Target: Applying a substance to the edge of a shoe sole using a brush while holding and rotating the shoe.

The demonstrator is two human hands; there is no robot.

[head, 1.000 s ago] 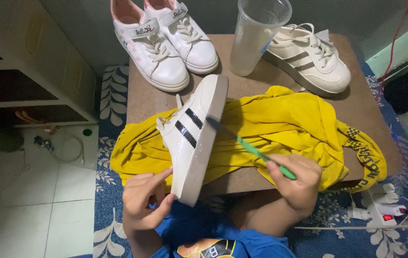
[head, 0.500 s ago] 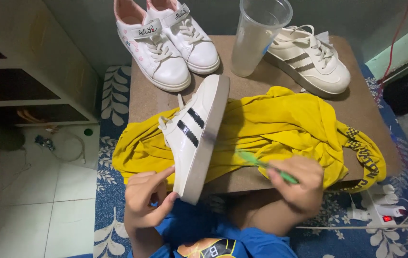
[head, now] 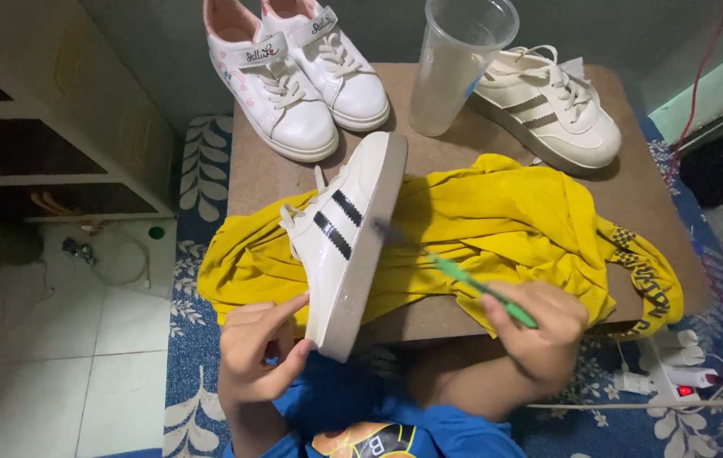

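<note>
My left hand (head: 258,349) grips the heel end of a white sneaker with black stripes (head: 347,237), held on its side with the sole edge turned right. In my right hand (head: 544,326) is a green toothbrush (head: 472,284); its blurred head touches the sole edge near the middle of the shoe. Both sit above a yellow shirt (head: 514,229) spread over a small brown table (head: 633,195).
The matching striped sneaker (head: 552,106) and a clear plastic cup (head: 455,64) stand at the table's back right; a pair of white sneakers with pink lining (head: 298,72) at the back left. A power strip (head: 675,382) lies on the blue patterned rug, a shelf unit (head: 56,127) to the left.
The toothbrush has shifted slightly along the sole edge, its head now blurred. My left hand keeps the shoe in much the same place.
</note>
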